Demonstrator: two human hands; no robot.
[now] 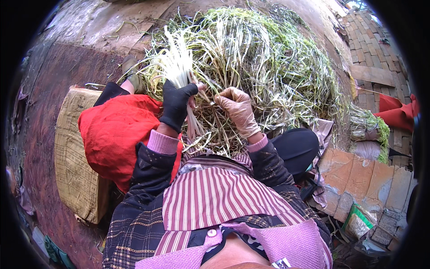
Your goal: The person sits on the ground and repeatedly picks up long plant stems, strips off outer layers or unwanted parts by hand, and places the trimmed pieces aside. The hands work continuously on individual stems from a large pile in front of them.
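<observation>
My left hand [177, 102], in a black glove with bare fingertips, grips a bunch of long pale vegetable stalks [178, 64]. The bunch fans out above the fist, and pale ends hang below it. Close beside it, my right hand [237, 109] wears a thin, creased, translucent glove. Its thumb and forefinger pinch a thin stalk [214, 90]. Both hands are over the near edge of a large heap of green and whitish stalks [262, 64]. Dry, straw-like stalks [218, 131] lie between my forearms.
Red cloth [114, 134] covers my left leg, beside a yellowish printed sack or carton [77, 151]. To the right are a tied bundle of greens [366, 127], flattened cardboard [359, 178], a green-and-white packet [359, 220], more red cloth [398, 111] and brick paving [369, 43].
</observation>
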